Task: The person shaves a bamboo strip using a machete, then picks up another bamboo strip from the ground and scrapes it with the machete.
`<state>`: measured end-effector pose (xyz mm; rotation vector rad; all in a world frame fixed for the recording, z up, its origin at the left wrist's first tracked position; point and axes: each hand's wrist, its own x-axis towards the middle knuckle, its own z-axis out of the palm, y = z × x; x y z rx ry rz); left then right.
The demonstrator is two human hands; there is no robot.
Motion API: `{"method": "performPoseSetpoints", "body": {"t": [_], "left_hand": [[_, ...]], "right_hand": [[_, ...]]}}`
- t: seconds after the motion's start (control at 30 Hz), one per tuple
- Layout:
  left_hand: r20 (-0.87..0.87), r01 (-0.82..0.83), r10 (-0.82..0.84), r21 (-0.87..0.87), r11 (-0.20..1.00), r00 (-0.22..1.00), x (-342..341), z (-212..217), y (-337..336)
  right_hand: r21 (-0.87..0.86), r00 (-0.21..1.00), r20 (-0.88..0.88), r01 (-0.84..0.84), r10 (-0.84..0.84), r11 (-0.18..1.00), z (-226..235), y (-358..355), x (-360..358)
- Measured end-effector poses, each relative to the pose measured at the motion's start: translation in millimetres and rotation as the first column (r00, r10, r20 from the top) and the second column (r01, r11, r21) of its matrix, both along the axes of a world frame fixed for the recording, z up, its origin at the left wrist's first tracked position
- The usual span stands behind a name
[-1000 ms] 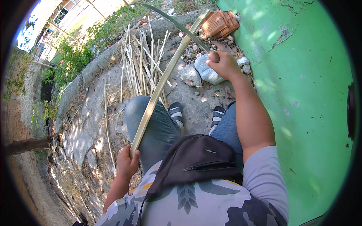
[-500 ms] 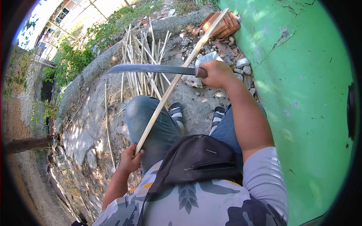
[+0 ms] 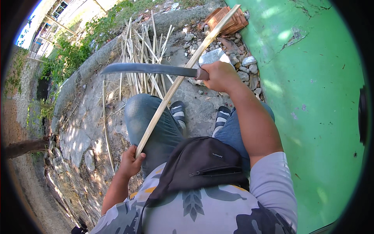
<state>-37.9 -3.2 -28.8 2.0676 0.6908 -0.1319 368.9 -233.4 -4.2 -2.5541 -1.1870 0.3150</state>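
Observation:
My left hand [image 3: 131,160] is closed round the lower end of a long pale split strip of wood or bamboo [image 3: 163,104]. The strip slants up and away to the right, crossing over my left knee. My right hand [image 3: 222,78] grips the brown handle of a machete [image 3: 150,68]. Its long dark blade points left and lies across the strip's middle, near the handle. Whether the edge bites into the strip I cannot tell. Past my left knee, a heap of similar pale strips [image 3: 142,58] lies on the ground.
A green wall [image 3: 311,117] runs along my right. Stone rubble [image 3: 245,68] and stacked orange roof tiles [image 3: 226,22] lie at its foot. A low concrete kerb [image 3: 74,91] curves round the far left, with plants beyond. One thin strip [image 3: 106,128] lies left of my leg. A black bag [image 3: 202,163] rests on my lap.
Both hands have shifted slightly left in the picture, and the machete sits a little higher and further left. The whole scene has also moved slightly left. Both grips stay the same.

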Motion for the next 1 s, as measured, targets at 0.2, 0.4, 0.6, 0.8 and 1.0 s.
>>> {"method": "performPoseSetpoints", "body": {"t": [0.2, 0.4, 0.6, 0.8, 1.0], "left_hand": [[-0.022, 0.013, -0.014, -0.035, 0.999, 1.0, 4, 5, -1], [-0.046, 0.014, -0.021, -0.152, 0.988, 0.999, 0, 4, 9], [-0.035, 0.009, -0.017, -0.223, 0.975, 0.999, 2, -2, 10], [-0.036, 0.006, -0.016, -0.262, 0.965, 0.999, 0, 5, 10], [-0.022, 0.031, -0.037, -0.24, 0.97, 0.999, 1, 0, 12]], "right_hand": [[0.232, 0.971, -0.158, 0.211, -0.177, 0.949, -26, -9, 26], [-0.044, 0.987, -0.162, -0.015, 0.007, 0.999, -3, -2, 8], [0.151, 0.93, -0.293, 0.273, -0.221, 0.95, -29, -12, 30], [0.107, 0.986, -0.157, -0.033, 0.049, 0.994, -26, 1, 14], [0.122, 0.985, -0.158, 0.092, -0.072, 0.988, -28, -9, 32]]}}
